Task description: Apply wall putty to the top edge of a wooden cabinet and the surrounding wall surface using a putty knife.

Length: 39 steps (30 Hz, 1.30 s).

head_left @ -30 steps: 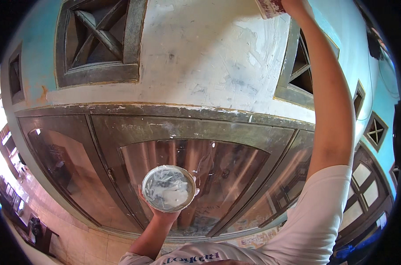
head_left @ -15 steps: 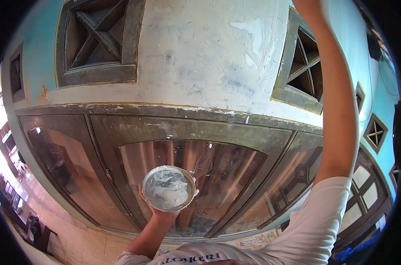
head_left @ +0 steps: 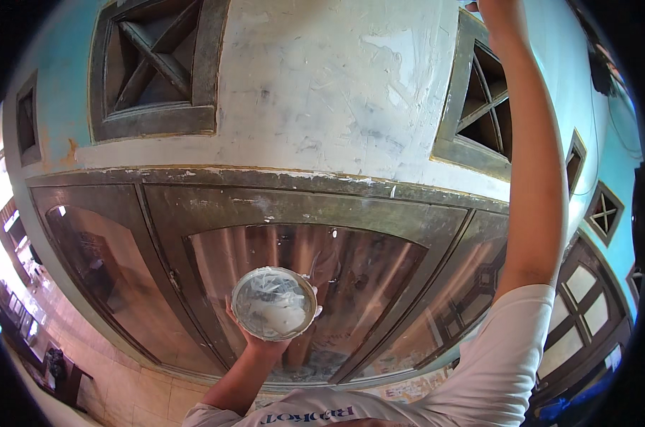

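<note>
My left hand [head_left: 267, 346] grips a round tub [head_left: 235, 299] from below and its left side, in front of the dark wooden door. Inside the tub lies white paste [head_left: 283, 318], with a crumpled clear-looking sheet or ridged paste at its far side. White smears coat the rim. My right arm is stretched high along the right side, and my right hand [head_left: 504, 13] meets the top edge of the picture beside the wall. Most of its fingers are cut off, so whatever it holds is out of sight. The wall [head_left: 301, 92] carries patchy white filler with scrape marks.
Dark wooden vents with crossed bars, one at left [head_left: 155, 64] and one at right [head_left: 482, 99], are set in the wall. Below runs a glazed wooden door [head_left: 322, 203] with white spots. Tiled floor [head_left: 134, 395] and a dark low table [head_left: 70, 384] lie at lower left.
My right arm has shifted slightly left, and a bit more of the hand shows at the top edge. The tub stays almost where it was in my left hand.
</note>
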Each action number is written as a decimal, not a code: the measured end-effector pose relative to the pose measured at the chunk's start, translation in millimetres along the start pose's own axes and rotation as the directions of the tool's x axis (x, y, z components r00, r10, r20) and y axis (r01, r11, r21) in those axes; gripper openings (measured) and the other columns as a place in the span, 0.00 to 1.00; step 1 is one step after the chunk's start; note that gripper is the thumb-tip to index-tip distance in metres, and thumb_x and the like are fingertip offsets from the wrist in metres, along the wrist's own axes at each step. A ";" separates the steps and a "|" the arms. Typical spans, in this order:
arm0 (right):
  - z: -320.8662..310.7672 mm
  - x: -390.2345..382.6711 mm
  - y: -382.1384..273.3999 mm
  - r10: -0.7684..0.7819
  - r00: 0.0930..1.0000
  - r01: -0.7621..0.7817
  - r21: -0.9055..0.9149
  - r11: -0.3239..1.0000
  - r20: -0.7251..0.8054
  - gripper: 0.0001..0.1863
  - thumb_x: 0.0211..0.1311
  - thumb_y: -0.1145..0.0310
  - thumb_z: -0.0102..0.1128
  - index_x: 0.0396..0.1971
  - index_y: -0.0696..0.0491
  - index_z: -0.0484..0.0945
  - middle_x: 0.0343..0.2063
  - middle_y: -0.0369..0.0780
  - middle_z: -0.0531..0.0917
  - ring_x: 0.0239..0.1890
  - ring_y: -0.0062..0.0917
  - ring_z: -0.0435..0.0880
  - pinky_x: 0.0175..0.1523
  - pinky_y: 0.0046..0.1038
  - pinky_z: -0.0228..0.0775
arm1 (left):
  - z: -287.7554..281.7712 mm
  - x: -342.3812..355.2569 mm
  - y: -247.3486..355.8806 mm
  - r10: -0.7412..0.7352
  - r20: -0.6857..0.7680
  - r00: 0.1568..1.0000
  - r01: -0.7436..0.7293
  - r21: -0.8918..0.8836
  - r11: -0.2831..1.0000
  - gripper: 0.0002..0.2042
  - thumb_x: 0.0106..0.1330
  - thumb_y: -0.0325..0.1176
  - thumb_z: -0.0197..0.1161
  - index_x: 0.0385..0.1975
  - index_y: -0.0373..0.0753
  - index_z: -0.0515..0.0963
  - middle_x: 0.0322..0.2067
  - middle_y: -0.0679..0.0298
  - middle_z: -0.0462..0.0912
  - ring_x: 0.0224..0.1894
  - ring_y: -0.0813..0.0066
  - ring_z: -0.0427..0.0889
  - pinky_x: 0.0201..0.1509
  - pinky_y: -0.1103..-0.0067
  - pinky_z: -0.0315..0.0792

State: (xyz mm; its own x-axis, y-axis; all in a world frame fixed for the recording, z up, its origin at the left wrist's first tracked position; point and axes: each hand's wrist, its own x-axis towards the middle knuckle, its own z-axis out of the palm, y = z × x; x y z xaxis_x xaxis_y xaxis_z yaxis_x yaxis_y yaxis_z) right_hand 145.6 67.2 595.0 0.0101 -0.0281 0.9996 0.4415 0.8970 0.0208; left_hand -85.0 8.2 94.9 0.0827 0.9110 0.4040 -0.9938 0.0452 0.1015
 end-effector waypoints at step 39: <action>42.1 3.3 32.1 0.333 0.942 -0.323 -0.140 0.936 0.053 0.21 0.74 0.56 0.53 0.55 0.56 0.71 0.43 0.41 0.82 0.39 0.26 0.81 0.37 0.29 0.77 | -16.9 -14.5 14.0 0.142 -0.132 0.981 -0.131 0.089 0.987 0.41 0.60 0.76 0.42 0.61 0.48 0.71 0.60 0.59 0.75 0.59 0.49 0.75 0.64 0.46 0.67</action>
State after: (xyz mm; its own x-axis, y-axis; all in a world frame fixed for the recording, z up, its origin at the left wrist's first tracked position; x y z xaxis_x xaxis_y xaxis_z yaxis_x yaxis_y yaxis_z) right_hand 122.0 114.5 599.9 0.1091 0.2950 0.9492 0.5355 0.7871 -0.3062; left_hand -101.4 2.6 75.0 -0.0700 0.9544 0.2903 -0.9854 -0.1114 0.1285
